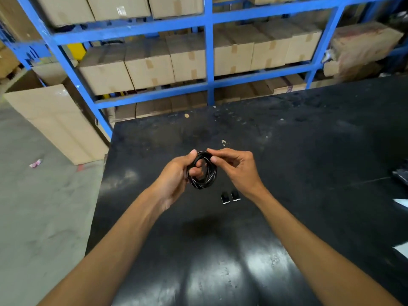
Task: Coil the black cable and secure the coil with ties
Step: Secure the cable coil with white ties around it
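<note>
Left hand (176, 173) grips coiled black cable (202, 171); right hand (234, 166) pinches its top loop. No legible writing.

Blue shelving (208, 51) holds cardboard boxes (150, 62) behind a black table (309, 151).

Above the middle of the black tabletop (287, 162), the left hand (176, 175) grips a small cable (202, 171) coil, fingers through its loop. The right hand (236, 166) pinches the coil's top. Two ties (230, 197) lie just below. Blue shelves (208, 51) of boxes (150, 65) stand beyond the far edge.
</note>
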`<act>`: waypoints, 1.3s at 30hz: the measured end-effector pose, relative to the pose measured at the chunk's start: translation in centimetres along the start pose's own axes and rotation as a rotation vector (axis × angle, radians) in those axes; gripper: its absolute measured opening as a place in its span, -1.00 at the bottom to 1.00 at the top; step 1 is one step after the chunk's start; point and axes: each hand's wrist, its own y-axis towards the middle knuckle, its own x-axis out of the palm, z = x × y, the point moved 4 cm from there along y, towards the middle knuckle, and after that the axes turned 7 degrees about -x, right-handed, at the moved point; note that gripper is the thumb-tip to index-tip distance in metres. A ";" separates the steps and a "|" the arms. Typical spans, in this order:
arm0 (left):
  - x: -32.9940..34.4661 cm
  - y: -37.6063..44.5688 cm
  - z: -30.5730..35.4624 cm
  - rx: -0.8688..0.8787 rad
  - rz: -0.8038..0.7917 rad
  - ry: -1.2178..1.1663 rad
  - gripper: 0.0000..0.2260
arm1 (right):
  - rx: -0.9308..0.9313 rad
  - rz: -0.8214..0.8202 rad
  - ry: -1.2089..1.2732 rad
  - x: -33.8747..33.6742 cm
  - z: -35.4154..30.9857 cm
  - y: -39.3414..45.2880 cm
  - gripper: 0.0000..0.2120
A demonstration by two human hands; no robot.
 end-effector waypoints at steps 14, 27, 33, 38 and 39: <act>-3.5 2.1 -5.7 -0.071 0.156 0.016 -0.62 | 0.385 -0.776 -1.201 -3.5 17.7 -5.4 -0.53; -5.1 -0.3 -5.9 -0.088 0.038 -0.182 -0.70 | 0.206 -0.445 -1.005 -1.1 18.1 -3.3 -0.77; -4.6 -1.5 -4.3 -0.068 -0.040 -0.103 -0.64 | 0.086 -0.100 -0.481 2.2 7.7 2.5 -0.83; -3.8 -3.6 -2.1 -0.011 -0.066 -0.111 -0.64 | 0.004 -0.146 -0.256 4.5 -0.1 4.0 -0.84; -3.7 -3.9 -1.8 -0.003 -0.074 -0.112 -0.64 | 0.001 -0.163 -0.226 4.7 -1.1 4.1 -0.84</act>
